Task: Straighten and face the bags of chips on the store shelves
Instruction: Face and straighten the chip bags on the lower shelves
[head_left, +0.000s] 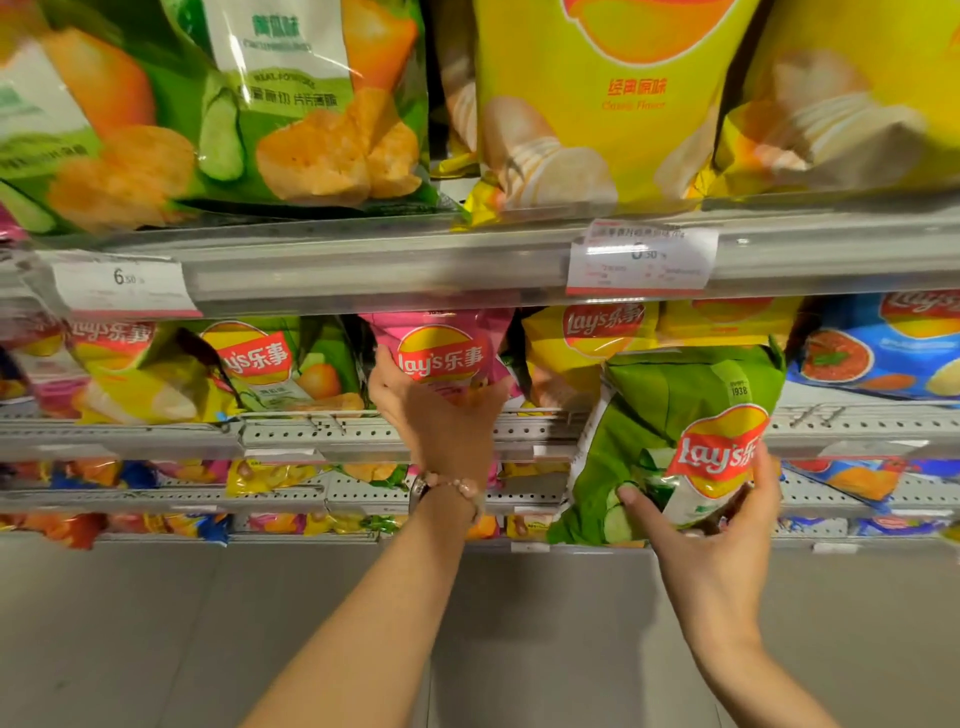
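My left hand (441, 415) grips the lower part of a pink chip bag (441, 348) that stands on the second shelf, thumb on its left edge, fingers curled round its right. My right hand (711, 540) holds a green cucumber chip bag (675, 415) by its bottom end, out in front of the shelf and tilted, thumb on its front and fingers behind. The green bag partly covers a yellow bag (587, 353) standing behind it.
The top shelf rail (389, 265) carries price tags, with large green bags (234, 104) and yellow bags (613, 104) above it. Green-yellow bags (270, 364) stand left of the pink one, a blue bag (883, 343) at the right. Lower shelves (311, 493) hold more bags; grey floor lies below.
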